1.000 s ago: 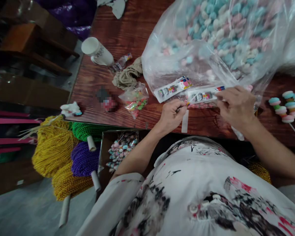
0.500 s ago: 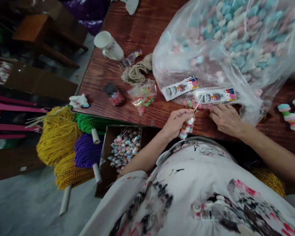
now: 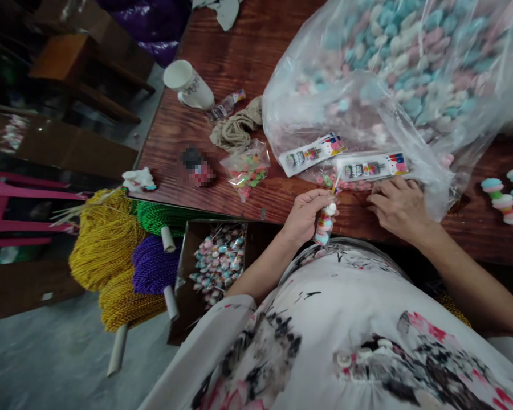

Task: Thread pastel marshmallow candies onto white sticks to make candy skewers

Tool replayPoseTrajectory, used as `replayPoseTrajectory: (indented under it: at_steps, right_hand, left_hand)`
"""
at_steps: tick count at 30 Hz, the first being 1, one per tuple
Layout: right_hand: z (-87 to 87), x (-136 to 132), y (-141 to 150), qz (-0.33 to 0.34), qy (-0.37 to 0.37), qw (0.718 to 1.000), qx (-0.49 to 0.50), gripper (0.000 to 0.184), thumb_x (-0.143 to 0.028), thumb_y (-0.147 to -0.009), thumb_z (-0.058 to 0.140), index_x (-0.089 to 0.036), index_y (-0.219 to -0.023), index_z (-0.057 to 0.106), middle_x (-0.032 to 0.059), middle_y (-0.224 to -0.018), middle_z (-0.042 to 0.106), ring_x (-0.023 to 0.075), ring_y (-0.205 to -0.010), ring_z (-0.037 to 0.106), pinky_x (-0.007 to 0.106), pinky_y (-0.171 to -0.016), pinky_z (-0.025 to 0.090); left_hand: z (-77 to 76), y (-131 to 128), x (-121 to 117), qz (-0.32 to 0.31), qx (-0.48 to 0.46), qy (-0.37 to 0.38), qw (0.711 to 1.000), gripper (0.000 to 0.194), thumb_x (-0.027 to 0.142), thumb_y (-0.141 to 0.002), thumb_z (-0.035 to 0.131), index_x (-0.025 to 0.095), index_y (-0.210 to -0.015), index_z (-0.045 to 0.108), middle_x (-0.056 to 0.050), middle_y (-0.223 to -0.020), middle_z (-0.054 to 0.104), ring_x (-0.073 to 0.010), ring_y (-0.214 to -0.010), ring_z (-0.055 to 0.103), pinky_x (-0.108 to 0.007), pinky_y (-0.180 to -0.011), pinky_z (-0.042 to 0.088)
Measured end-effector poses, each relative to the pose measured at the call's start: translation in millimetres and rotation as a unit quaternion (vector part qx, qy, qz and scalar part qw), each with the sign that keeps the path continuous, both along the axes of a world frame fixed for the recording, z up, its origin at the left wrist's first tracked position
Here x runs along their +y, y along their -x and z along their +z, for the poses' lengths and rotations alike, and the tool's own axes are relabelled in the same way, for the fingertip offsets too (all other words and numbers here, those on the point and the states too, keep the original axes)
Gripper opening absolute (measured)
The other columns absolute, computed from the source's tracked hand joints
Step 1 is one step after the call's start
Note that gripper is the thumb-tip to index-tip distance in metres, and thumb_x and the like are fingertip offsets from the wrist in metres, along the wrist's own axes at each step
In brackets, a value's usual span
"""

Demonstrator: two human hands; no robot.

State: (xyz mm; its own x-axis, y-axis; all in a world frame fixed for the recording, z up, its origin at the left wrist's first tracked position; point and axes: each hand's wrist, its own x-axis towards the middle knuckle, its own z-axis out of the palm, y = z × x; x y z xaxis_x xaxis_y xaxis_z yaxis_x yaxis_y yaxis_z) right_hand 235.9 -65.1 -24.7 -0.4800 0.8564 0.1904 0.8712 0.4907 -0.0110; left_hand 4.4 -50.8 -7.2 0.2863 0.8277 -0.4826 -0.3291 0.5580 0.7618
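Note:
In the head view, my left hand [image 3: 304, 216] pinches a marshmallow skewer [image 3: 324, 225] near its stick, at the table's front edge. Pastel marshmallow pieces show through the skewer's clear wrapper, and the white stick points up and away from me. My right hand [image 3: 398, 206] rests to the right with fingers loosely bent and apart, and I see nothing in it. Just beyond this hand lies a stack of printed wrappers [image 3: 371, 167]; a second stack [image 3: 312, 154] is angled to its left. Pink and green candies [image 3: 325, 179] lie partly under the wrappers.
A large clear bag of marshmallows [image 3: 410, 74] covers the back right. Left of it are a small candy bag [image 3: 250, 171], a cloth [image 3: 237, 126] and a mug [image 3: 188, 85]. Two bare skewers [image 3: 502, 199] lie far right. Below the edge sits a box of wrapped skewers [image 3: 218, 259].
My left hand still holds the wrapped skewer, which now hangs a little straighter and shows more of its length. My right hand has shifted slightly right, its fingers spreading.

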Motion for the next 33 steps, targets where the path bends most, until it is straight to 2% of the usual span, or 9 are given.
replayPoseTrajectory:
  at_steps: [8,12,14,17,19,21,24,28,33]
  right_hand:
    - [-15.9,8,15,0.029,0.012,0.999,-0.039,0.016,-0.010,-0.083,0.049,-0.013,-0.086,0.065,0.0120,-0.093,0.065,0.0242,-0.090,0.047,0.038,-0.073,0.027]
    - [-9.8,7,5,0.018,0.026,0.996,0.079,0.016,-0.014,-0.088,0.046,-0.017,-0.079,0.059,0.0077,-0.076,0.062,0.0211,-0.077,0.048,0.036,-0.072,0.034]
    - [0.3,1,2,0.024,0.036,0.976,0.214,0.013,-0.015,-0.088,0.047,-0.019,-0.079,0.056,0.0042,-0.073,0.058,0.0187,-0.072,0.049,0.034,-0.070,0.038]
    - [19.2,-12,11,-0.005,0.045,0.904,0.424,0.009,-0.015,-0.087,0.051,-0.022,-0.084,0.056,0.0014,-0.075,0.056,0.0162,-0.070,0.052,0.031,-0.066,0.042]
    - [27.4,-19,26,-0.024,0.033,0.874,0.484,0.009,-0.015,-0.086,0.055,-0.023,-0.088,0.059,0.0010,-0.077,0.059,0.0157,-0.071,0.055,0.031,-0.067,0.044]
    - [28.4,-22,42,0.001,0.003,0.882,0.472,0.014,-0.012,-0.085,0.056,-0.023,-0.091,0.063,0.0013,-0.077,0.063,0.0159,-0.071,0.056,0.032,-0.069,0.046]
    - [20.7,-21,56,0.016,-0.016,0.895,0.445,0.019,-0.010,-0.085,0.055,-0.023,-0.092,0.067,0.0027,-0.076,0.065,0.0164,-0.071,0.058,0.033,-0.069,0.047]
    - [12.0,-18,56,0.000,0.027,0.878,0.478,0.021,-0.011,-0.086,0.054,-0.023,-0.092,0.069,0.0018,-0.074,0.065,0.0151,-0.070,0.059,0.031,-0.066,0.047]
    - [8.0,-19,52,-0.020,0.074,0.871,0.486,0.016,-0.011,-0.084,0.059,-0.023,-0.089,0.068,-0.0005,-0.076,0.066,0.0125,-0.069,0.060,0.028,-0.069,0.047]
  left_hand:
    - [-0.3,2,-11,0.005,-0.019,0.018,1.000,0.024,0.031,-0.064,0.075,0.014,-0.075,0.060,0.001,-0.072,0.065,-0.0112,-0.052,0.061,-0.024,-0.045,0.051]
    - [-3.1,5,-12,0.011,-0.010,0.018,1.000,0.027,0.032,-0.063,0.075,0.015,-0.075,0.059,0.001,-0.073,0.065,-0.0090,-0.051,0.059,-0.022,-0.045,0.049]
    - [-5.0,4,-13,0.012,-0.003,0.016,1.000,0.027,0.032,-0.064,0.075,0.015,-0.075,0.058,0.001,-0.071,0.065,-0.0084,-0.050,0.059,-0.021,-0.046,0.049]
    - [-6.2,-5,-16,-0.003,0.012,0.004,1.000,0.023,0.032,-0.067,0.073,0.015,-0.075,0.059,0.003,-0.061,0.060,-0.0080,-0.046,0.056,-0.019,-0.042,0.044]
    - [-5.4,-14,-18,-0.015,0.017,-0.016,1.000,0.021,0.033,-0.069,0.072,0.015,-0.075,0.060,0.004,-0.056,0.056,-0.0063,-0.042,0.050,-0.017,-0.038,0.036]
    - [-4.0,-22,-18,-0.021,0.023,-0.053,0.998,0.020,0.032,-0.072,0.070,0.015,-0.071,0.061,0.005,-0.054,0.053,-0.0038,-0.040,0.043,-0.016,-0.038,0.031]
    - [-3.9,-26,-18,-0.018,0.056,-0.123,0.991,0.019,0.030,-0.073,0.068,0.014,-0.064,0.062,0.004,-0.056,0.052,-0.0029,-0.046,0.042,-0.016,-0.045,0.035]
    - [-10.4,-22,-18,-0.018,0.072,-0.172,0.982,0.013,0.026,-0.073,0.068,0.015,-0.065,0.068,0.001,-0.065,0.057,-0.0063,-0.059,0.050,-0.019,-0.057,0.042]
    - [-19.1,-18,-20,-0.011,0.034,-0.174,0.984,0.013,0.029,-0.073,0.073,0.017,-0.068,0.072,0.000,-0.071,0.059,-0.0074,-0.066,0.052,-0.020,-0.062,0.043]
